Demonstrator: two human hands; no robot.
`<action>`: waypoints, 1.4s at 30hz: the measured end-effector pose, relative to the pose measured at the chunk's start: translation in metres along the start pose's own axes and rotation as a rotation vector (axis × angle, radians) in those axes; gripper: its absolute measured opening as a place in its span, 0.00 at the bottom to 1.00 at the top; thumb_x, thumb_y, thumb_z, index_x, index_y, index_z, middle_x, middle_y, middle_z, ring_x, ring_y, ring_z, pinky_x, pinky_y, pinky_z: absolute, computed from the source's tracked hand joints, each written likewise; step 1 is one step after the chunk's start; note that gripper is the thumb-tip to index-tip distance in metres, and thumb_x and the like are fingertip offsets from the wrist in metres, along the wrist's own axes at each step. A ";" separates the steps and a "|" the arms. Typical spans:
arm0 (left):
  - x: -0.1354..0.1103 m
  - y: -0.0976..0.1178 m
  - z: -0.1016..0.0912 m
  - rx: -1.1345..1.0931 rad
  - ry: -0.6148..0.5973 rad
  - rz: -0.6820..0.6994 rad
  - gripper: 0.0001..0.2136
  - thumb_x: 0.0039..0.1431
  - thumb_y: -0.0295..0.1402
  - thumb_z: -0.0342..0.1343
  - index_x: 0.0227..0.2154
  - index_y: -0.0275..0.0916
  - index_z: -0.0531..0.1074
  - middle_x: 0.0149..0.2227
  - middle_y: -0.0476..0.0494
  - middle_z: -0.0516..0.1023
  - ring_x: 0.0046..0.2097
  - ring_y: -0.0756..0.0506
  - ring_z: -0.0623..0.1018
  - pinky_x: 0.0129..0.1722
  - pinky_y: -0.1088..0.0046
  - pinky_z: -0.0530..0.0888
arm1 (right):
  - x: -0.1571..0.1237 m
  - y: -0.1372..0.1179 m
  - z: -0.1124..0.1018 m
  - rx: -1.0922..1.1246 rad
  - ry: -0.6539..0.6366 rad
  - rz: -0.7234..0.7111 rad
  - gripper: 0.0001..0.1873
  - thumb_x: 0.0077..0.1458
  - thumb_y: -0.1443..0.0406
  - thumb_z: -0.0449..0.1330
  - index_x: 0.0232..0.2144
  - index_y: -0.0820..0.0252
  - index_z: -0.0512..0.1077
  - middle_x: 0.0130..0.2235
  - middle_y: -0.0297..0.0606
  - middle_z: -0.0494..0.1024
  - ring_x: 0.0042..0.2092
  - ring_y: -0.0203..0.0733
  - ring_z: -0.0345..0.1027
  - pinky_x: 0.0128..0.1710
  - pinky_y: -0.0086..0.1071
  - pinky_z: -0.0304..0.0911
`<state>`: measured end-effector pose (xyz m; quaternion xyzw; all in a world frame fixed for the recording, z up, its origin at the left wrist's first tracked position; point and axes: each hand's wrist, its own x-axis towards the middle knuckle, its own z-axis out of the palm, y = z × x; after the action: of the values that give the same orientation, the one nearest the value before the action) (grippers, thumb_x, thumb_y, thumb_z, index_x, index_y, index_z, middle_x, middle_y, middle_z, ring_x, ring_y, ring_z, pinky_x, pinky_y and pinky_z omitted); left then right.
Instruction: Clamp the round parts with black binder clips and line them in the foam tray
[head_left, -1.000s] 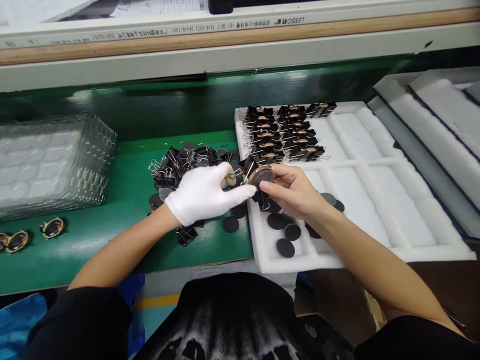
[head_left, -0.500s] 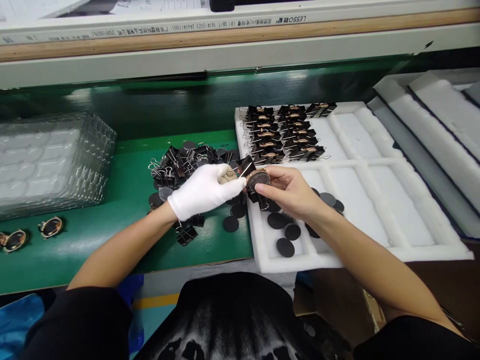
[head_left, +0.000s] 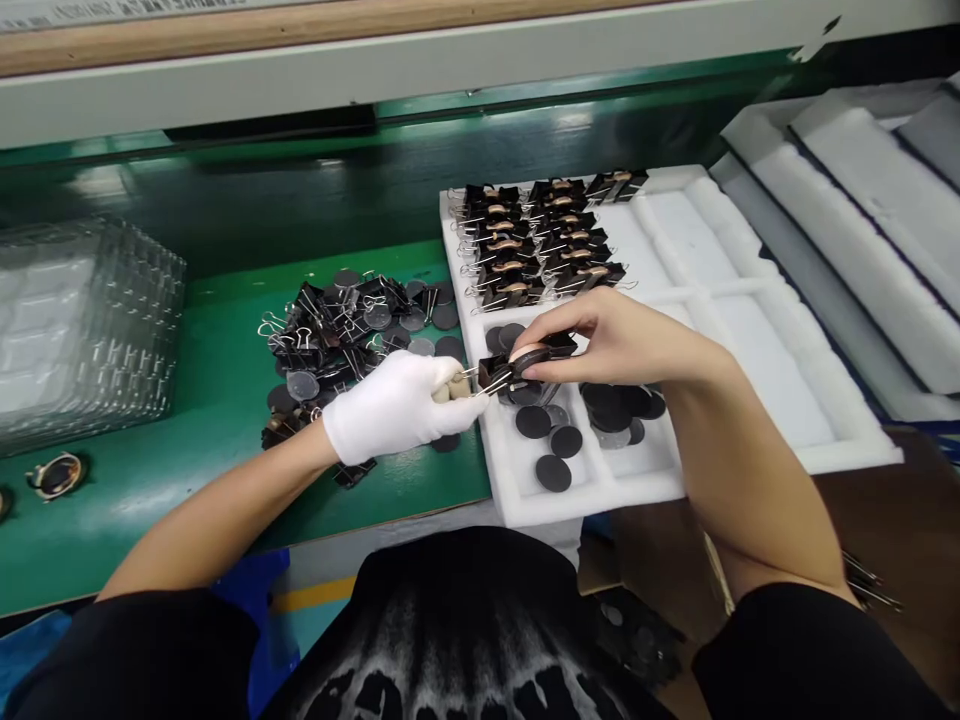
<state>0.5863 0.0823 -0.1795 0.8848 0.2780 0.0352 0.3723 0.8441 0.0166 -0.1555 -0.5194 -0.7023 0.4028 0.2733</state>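
Note:
My left hand (head_left: pixel 401 405), in a white glove, is closed on the wire handles of a black binder clip (head_left: pixel 495 375). The clip's jaws meet the edge of a round part with black discs (head_left: pixel 531 358), which my bare right hand (head_left: pixel 637 338) pinches between thumb and fingers. Another black clip (head_left: pixel 559 345) sits on the far side of that part, partly behind my fingers. Both hands are above the left edge of a white foam tray (head_left: pixel 517 505). Whether the left clip fully grips the part is hard to see.
Rows of clipped round parts (head_left: pixel 502 245) stand in the tray's back compartment. Loose black discs (head_left: pixel 553 473) lie in its front compartments. Left of it is a pile of binder clips (head_left: pixel 322 325) and discs. Clear plastic trays (head_left: pixel 82 330) are stacked far left, foam sheets (head_left: pixel 862 240) right.
My right hand has turned the round part from face-on to nearly edge-on, its wrist now higher. The left hand keeps the clip's handles. The whole view has shifted a little.

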 end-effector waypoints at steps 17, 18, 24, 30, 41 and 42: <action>-0.003 0.003 0.006 0.034 -0.018 0.073 0.18 0.64 0.44 0.57 0.24 0.37 0.72 0.17 0.56 0.65 0.21 0.55 0.62 0.26 0.75 0.60 | 0.000 0.006 0.004 -0.090 -0.076 -0.098 0.05 0.55 0.63 0.70 0.36 0.52 0.85 0.36 0.32 0.86 0.34 0.41 0.78 0.36 0.34 0.66; -0.003 0.003 0.006 0.050 -0.014 0.081 0.17 0.64 0.44 0.57 0.24 0.37 0.73 0.17 0.56 0.65 0.20 0.55 0.62 0.26 0.75 0.61 | -0.001 0.006 0.005 -0.123 -0.073 -0.114 0.05 0.56 0.63 0.69 0.36 0.53 0.85 0.35 0.32 0.86 0.33 0.40 0.77 0.35 0.33 0.66; -0.004 0.004 -0.007 0.176 0.056 0.036 0.16 0.63 0.47 0.57 0.39 0.37 0.78 0.22 0.53 0.76 0.24 0.50 0.74 0.29 0.73 0.66 | -0.001 0.011 0.012 -0.319 0.110 -0.415 0.04 0.62 0.67 0.65 0.39 0.54 0.81 0.36 0.33 0.84 0.36 0.40 0.78 0.36 0.35 0.70; -0.001 0.009 -0.018 -0.630 -0.013 -0.216 0.29 0.70 0.57 0.44 0.45 0.35 0.77 0.31 0.42 0.84 0.28 0.47 0.81 0.24 0.75 0.70 | -0.002 0.013 0.019 -0.856 0.563 -0.783 0.08 0.65 0.68 0.64 0.45 0.50 0.77 0.45 0.33 0.86 0.46 0.46 0.81 0.36 0.41 0.71; -0.010 0.008 -0.021 -0.694 -0.192 -0.162 0.28 0.68 0.53 0.54 0.19 0.36 0.71 0.17 0.48 0.74 0.19 0.54 0.71 0.25 0.78 0.68 | -0.008 -0.003 0.032 -1.144 0.542 -1.041 0.06 0.62 0.70 0.65 0.36 0.54 0.79 0.45 0.35 0.86 0.48 0.45 0.80 0.34 0.37 0.69; -0.010 0.008 -0.021 -0.685 -0.196 -0.160 0.28 0.68 0.53 0.53 0.20 0.36 0.71 0.17 0.48 0.74 0.19 0.54 0.72 0.25 0.77 0.69 | -0.008 -0.002 0.033 -1.153 0.545 -1.057 0.06 0.62 0.70 0.65 0.35 0.54 0.79 0.44 0.34 0.86 0.48 0.44 0.80 0.33 0.37 0.68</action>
<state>0.5754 0.0862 -0.1575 0.6834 0.2814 0.0122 0.6735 0.8188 -0.0004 -0.1706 -0.2589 -0.8593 -0.3424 0.2780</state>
